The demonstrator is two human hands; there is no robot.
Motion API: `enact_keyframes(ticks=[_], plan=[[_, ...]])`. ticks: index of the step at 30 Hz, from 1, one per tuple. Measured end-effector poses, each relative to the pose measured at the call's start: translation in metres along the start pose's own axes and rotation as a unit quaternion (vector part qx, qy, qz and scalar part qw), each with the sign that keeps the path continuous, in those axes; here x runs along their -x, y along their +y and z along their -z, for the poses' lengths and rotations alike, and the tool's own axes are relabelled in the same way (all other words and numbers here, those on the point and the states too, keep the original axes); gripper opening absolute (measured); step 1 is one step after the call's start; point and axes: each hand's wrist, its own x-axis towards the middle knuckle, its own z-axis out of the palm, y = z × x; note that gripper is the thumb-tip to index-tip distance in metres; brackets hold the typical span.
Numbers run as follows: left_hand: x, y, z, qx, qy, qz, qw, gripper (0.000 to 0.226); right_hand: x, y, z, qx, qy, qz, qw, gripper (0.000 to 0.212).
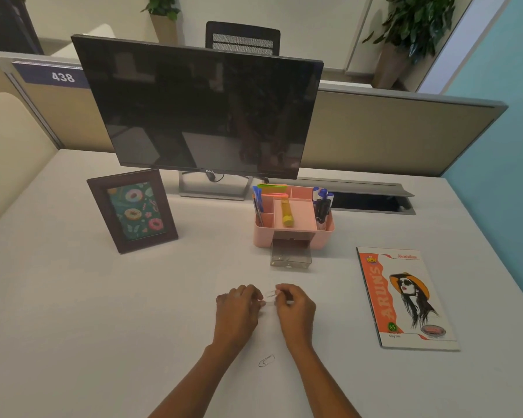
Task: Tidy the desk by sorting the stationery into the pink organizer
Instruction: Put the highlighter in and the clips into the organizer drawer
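desk (103,327) white | on it: monitor stand (212,188); picture frame (132,211); pink organizer (293,220); notebook (405,298); paper clip (266,361)

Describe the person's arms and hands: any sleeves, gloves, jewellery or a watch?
Both forearms are bare as far as the frame shows, with no sleeves in view. The left hand and right hand wear no gloves; no watch, bracelet or ring is visible.

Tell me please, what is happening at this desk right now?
A person is tidying stationery. Both hands, left hand and right hand, pinch a paper clip between them above the desk. Another clip lies nearer the person. The pink organizer already holds pens, and its clear drawer is pulled open.
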Motion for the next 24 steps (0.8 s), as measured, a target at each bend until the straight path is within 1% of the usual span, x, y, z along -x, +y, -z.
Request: enact_keyframes(ticks=[3,5,7,9,11,14,18,21,24], plan=[[0.007,0.000,0.002,-0.009,-0.048,-0.024,0.999,0.017,-0.020,-0.009,0.007,-0.040,0.067,-0.044,0.996,0.011],[0.016,0.000,0.002,-0.044,-0.106,-0.057,0.992,0.034,-0.036,-0.016,0.011,-0.076,0.097,-0.068,0.990,0.011],[0.026,0.001,0.001,-0.084,-0.173,-0.083,0.978,0.054,-0.051,-0.021,0.012,-0.106,0.118,-0.088,0.983,0.012],[0.035,0.000,-0.003,-0.124,-0.203,-0.106,0.966,0.060,-0.061,-0.024,0.012,-0.121,0.126,-0.109,0.979,0.016],[0.041,-0.002,-0.005,-0.142,-0.211,-0.117,0.960,0.058,-0.067,-0.024,0.010,-0.123,0.122,-0.111,0.979,0.019],[0.041,0.000,-0.005,-0.149,-0.217,-0.120,0.957,0.048,-0.064,-0.025,0.009,-0.130,0.111,-0.111,0.979,0.022],[0.037,0.003,-0.003,-0.141,-0.212,-0.110,0.961,0.038,-0.051,-0.020,0.007,-0.149,0.109,-0.124,0.975,0.017],[0.035,0.003,-0.005,-0.131,-0.202,-0.103,0.965,0.033,-0.038,-0.016,0.009,-0.189,0.097,-0.136,0.968,0.014],[0.032,0.004,-0.007,-0.127,-0.199,-0.096,0.967,0.026,-0.028,-0.009,0.010,-0.196,0.088,-0.143,0.966,0.014]])
